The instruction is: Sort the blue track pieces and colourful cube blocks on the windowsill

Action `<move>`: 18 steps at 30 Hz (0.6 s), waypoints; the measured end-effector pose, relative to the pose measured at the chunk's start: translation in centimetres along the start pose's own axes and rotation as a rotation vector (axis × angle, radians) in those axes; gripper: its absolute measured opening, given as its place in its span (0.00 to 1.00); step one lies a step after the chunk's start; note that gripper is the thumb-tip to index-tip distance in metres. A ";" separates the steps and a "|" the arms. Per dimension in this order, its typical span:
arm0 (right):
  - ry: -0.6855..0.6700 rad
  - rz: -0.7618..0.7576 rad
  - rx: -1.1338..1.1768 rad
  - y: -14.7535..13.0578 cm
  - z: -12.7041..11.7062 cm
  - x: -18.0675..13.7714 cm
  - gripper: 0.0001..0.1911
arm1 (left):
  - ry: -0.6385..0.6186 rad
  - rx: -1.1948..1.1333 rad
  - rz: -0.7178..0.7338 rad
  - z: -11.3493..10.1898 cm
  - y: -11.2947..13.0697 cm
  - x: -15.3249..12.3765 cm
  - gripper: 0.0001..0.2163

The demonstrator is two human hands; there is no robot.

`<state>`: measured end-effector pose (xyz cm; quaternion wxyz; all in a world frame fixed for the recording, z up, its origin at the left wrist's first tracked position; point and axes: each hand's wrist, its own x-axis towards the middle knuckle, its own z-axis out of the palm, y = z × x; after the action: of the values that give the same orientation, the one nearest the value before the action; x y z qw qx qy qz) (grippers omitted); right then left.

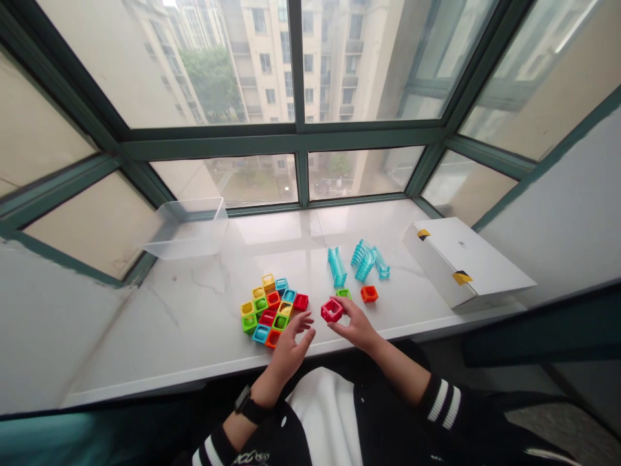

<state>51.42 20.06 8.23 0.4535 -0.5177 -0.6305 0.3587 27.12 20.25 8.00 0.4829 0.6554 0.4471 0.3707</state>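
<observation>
"Any writing?"
"A mark on the white box (478, 255), ahead and rightward of the right hand (358, 327), is too small to read."
"What's that hand doing?"
"Pinching a hollow red plastic block (332, 310) between thumb and fingers. The left hand (290, 351), fingers loosely spread, holds nothing, just beside clustered hollow blocks (268, 318). Translucent ribbed turquoise pieces (361, 260) lie beyond the right."
"On what?"
"A glossy, grey-veined white windowsill (184, 336) below green window frames (373, 137)."

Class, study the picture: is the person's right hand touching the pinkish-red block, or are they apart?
Touching. The head view shows the right hand holding the pinkish-red block between thumb and fingers.
</observation>
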 end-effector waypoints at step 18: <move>0.526 0.457 -0.364 14.3 -16.5 -1.1 0.42 | 0.245 -0.017 -0.129 -4.5 -3.1 -0.2 0.23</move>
<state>71.68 21.67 0.32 0.4089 -0.7910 -0.4147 0.1877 22.23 21.88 6.20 0.4529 0.5709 0.5407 0.4201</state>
